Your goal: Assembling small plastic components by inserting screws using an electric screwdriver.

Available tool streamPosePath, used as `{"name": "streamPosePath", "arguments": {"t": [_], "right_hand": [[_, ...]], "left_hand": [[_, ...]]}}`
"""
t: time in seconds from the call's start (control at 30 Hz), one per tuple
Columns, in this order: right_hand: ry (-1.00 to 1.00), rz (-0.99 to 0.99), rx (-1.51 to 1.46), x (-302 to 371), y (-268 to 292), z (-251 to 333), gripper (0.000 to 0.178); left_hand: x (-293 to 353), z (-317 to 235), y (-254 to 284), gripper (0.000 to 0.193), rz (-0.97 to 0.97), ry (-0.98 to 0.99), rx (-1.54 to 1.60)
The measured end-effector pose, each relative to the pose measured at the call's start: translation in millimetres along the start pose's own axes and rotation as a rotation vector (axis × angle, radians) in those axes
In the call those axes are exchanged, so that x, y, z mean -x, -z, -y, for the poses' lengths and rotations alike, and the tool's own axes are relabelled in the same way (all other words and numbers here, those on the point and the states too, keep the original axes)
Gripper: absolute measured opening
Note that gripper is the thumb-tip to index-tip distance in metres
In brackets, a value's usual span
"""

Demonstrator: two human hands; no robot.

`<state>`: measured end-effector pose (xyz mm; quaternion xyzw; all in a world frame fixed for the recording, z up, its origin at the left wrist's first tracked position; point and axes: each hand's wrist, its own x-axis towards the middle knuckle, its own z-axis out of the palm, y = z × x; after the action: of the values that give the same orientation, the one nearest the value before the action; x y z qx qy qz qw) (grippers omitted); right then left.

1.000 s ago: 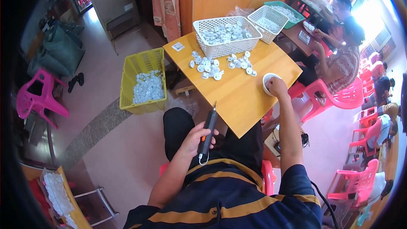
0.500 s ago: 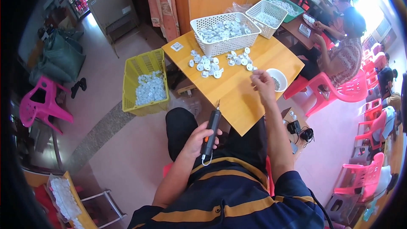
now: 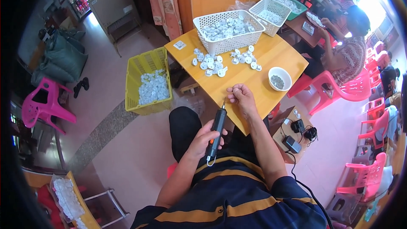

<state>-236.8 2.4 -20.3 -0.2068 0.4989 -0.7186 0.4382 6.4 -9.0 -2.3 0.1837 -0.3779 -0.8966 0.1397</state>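
Note:
My left hand (image 3: 200, 143) is wrapped round a black electric screwdriver (image 3: 218, 128) with an orange switch, its bit pointing away from me over the table's near edge. Close beside the bit, the fingertips of my right hand (image 3: 243, 100) are pinched together; whatever they hold is too small to make out. To the right on the wooden table (image 3: 250, 78) stands a white bowl (image 3: 288, 77) holding small grey metal pieces (image 3: 277, 82). Loose white round plastic parts lie in two groups, a left cluster (image 3: 209, 63) and a right cluster (image 3: 246, 57), in front of a white basket (image 3: 231, 45).
A yellow crate (image 3: 148, 109) of white parts stands on the floor left of the table. Another white basket (image 3: 271, 15) and a green basket (image 3: 296, 10) are at the back. Co-workers sit at right, one on a pink chair (image 3: 339, 89). A box (image 3: 292, 148) carries black adapters.
My right hand has moved from beside the bowl leftward and nearer to me, to the screwdriver's tip. The left hand still holds the screwdriver, almost unmoved.

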Motion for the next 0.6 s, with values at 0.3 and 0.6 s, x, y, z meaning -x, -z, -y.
{"name": "streamPosePath", "arguments": {"t": [0.3, 0.6], "right_hand": [[-0.003, -0.004, 0.031, 2.2, -4.6, 0.6, 0.008], [0.024, 0.079, -0.024, 4.8, -7.6, -0.2, 0.013]], "left_hand": [[0.0, -1.7, -1.2, 0.05, -0.014, -0.004, -0.013], [0.1, -0.9, -1.9, 0.046, -0.035, 0.012, -0.019]]}}
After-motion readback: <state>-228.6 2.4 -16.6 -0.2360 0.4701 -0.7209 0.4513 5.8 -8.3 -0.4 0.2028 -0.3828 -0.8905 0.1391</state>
